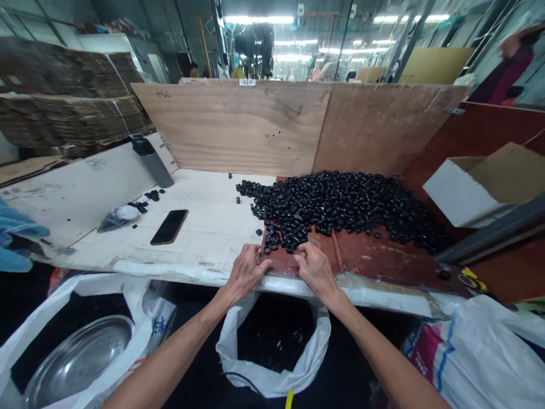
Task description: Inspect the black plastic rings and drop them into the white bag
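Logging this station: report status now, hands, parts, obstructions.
Left hand, right hand on brown board's front edge. Black plastic rings heaped just beyond. Phone lies left, on white tiles.

I am reading one camera, worn on the person's head, facing forward and down. Its wide view looks from just behind the near edge of the desk, close above the left hand and right hand, taking in the plywood board beyond and the white sack below.
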{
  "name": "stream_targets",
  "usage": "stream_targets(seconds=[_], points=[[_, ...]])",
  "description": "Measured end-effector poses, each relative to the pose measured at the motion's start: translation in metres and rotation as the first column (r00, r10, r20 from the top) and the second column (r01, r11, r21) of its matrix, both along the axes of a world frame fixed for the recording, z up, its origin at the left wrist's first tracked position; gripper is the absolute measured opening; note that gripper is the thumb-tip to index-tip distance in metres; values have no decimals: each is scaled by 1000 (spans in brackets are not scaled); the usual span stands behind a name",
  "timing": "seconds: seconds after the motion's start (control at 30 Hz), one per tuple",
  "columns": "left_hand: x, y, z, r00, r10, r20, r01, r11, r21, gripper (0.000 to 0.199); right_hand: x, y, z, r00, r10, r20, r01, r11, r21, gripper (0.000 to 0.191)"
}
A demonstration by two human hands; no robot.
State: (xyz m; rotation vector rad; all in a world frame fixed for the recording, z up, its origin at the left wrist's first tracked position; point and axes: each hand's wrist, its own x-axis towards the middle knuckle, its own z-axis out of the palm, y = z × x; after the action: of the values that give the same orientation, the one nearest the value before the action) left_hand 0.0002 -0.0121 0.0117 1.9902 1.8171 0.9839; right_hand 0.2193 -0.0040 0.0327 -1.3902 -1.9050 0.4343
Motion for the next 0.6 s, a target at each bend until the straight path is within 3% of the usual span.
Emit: stream_targets(seconds=[0.1, 0.23, 0.3, 0.4, 0.5, 0.6], points=[[9, 25, -5, 993, 44, -114, -53, 995, -79, 29, -9, 30, -19, 998, -7, 61, 6, 1000, 18, 24], [23, 23, -9, 995, 44, -90, -46, 999, -17, 35, -8, 31, -42, 994, 112, -1, -112, 993, 32, 30], [27, 17, -10, 999, 11, -49, -9, 998, 56, 35, -1, 27, -44, 997, 31, -67, -27, 998, 62, 28], [32, 15, -11, 994, -113, -4, 113, 992, 62, 31, 13, 31, -41, 986, -146, -80, 154, 981, 117, 32], [37, 21, -12, 972, -236, -11, 236, 971, 41, 30, 23, 40, -40, 996, -94, -12, 94, 991, 93, 33], [42, 26, -15, 948, -311, -70, 314, 948, 41, 28, 25, 44, -41, 999, -42, 1, 42, 997, 63, 21]])
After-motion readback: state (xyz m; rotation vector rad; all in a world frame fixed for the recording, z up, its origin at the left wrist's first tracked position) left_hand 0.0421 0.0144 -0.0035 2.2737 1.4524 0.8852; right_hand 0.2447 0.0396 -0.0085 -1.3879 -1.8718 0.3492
